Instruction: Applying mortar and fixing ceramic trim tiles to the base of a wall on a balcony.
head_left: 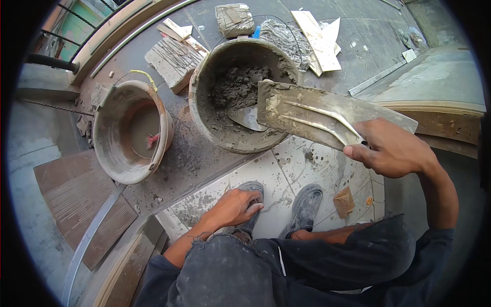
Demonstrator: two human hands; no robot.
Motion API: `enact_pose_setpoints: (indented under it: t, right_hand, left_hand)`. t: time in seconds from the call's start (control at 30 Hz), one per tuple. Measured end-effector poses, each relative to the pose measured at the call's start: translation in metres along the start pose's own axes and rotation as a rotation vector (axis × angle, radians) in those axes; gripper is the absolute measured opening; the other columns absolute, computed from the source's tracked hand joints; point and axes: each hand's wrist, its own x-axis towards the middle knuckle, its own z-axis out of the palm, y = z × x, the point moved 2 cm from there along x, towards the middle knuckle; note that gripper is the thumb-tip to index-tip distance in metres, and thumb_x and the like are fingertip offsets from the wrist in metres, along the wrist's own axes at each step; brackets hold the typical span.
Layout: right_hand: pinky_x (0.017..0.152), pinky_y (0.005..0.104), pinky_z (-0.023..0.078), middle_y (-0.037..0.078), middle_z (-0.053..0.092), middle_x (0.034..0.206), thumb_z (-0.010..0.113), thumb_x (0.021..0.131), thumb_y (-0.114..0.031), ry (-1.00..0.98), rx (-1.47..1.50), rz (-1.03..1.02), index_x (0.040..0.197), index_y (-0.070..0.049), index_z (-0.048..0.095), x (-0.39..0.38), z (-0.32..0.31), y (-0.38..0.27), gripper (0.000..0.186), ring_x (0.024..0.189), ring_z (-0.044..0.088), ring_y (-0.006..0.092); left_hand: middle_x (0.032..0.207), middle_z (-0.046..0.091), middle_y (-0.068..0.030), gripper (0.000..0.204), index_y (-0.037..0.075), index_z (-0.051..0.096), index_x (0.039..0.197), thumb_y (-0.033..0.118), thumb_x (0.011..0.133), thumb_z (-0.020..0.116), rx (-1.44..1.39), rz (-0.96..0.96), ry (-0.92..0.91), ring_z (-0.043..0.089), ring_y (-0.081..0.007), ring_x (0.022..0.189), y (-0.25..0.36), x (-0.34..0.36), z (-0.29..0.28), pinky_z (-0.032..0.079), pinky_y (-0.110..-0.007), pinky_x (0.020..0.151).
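Observation:
My right hand (391,148) is closed around the handle of a long, flat plastering float (312,105), smeared with grey mortar. Its far end reaches over the right side of a large bucket (195,102) in front of me. Wet grey mortar (243,84) lies clumped inside that bucket. A trowel blade (248,117) rests in the mortar, its other end hidden behind the float. By my left knee, my left hand (236,205) hangs with fingers loosely curled and nothing visible in them, above my left shoe (251,192).
Left of the mortar bucket stands a second bucket (110,143) with a little water and a red scrap. Beyond are concrete blocks (171,64), white board offcuts (317,41) and tangled string (286,41). A ribbed brown tile (76,189) and metal straightedge (89,238) lie at left.

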Motion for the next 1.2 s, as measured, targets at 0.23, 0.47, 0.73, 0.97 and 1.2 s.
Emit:
enact_pose_setpoints:
  t: [0.23, 0.47, 0.73, 0.97, 1.2]
  right_hand:
    - [0.078, 0.0487, 0.050, 0.034, 0.064, 0.086, 0.050, 0.096, -0.033, -0.168, -0.143, -0.014, 0.094, 0.016, 0.062, 0.036, 0.010, -0.027, 0.050, 0.084, 0.065, 0.0461]
    - [0.077, 0.0507, 0.052, 0.035, 0.063, 0.080, 0.053, 0.092, -0.025, -0.128, -0.249, 0.071, 0.085, 0.013, 0.065, 0.027, 0.005, -0.030, 0.040, 0.083, 0.065, 0.0484]
    - [0.069, 0.0517, 0.050, 0.023, 0.064, 0.073, 0.056, 0.093, -0.024, 0.045, -0.494, 0.010, 0.098, 0.010, 0.057, -0.006, 0.009, -0.037, 0.035, 0.071, 0.064, 0.0427]
    - [0.061, 0.0480, 0.049, 0.024, 0.061, 0.065, 0.055, 0.096, -0.026, 0.152, 0.120, 0.204, 0.091, 0.006, 0.057, -0.064, 0.027, 0.051, 0.033, 0.061, 0.061, 0.0419]
    - [0.064, 0.0518, 0.048, 0.030, 0.062, 0.071, 0.054, 0.097, -0.027, 0.179, 0.064, 0.067, 0.096, 0.008, 0.058, -0.041, 0.063, 0.039, 0.035, 0.068, 0.062, 0.0474]
  left_hand:
    - [0.082, 0.066, -0.0223, 0.021, 0.003, 0.066, 0.098, 0.022, 0.088, 0.064, -0.029, 0.034, 0.025, 0.064, -0.0426, 0.080, -0.006, -0.005, -0.006, 0.050, -0.047, 0.073]
    - [0.082, 0.066, -0.0229, 0.022, 0.003, 0.065, 0.099, 0.021, 0.087, 0.066, -0.042, 0.037, 0.002, 0.064, -0.0431, 0.080, -0.016, -0.001, -0.007, 0.050, -0.047, 0.072]
    - [0.083, 0.066, -0.0231, 0.024, 0.002, 0.065, 0.101, 0.023, 0.088, 0.065, -0.032, 0.107, -0.020, 0.063, -0.0442, 0.080, -0.010, 0.014, -0.003, 0.049, -0.049, 0.072]
    - [0.082, 0.067, -0.0208, 0.024, 0.004, 0.067, 0.099, 0.026, 0.089, 0.067, -0.012, 0.062, -0.020, 0.064, -0.0415, 0.077, -0.024, 0.008, -0.005, 0.050, -0.045, 0.069]
    - [0.081, 0.067, -0.0214, 0.022, 0.003, 0.065, 0.096, 0.024, 0.088, 0.066, 0.063, 0.105, -0.105, 0.064, -0.0427, 0.081, -0.007, 0.029, -0.002, 0.050, -0.049, 0.072]
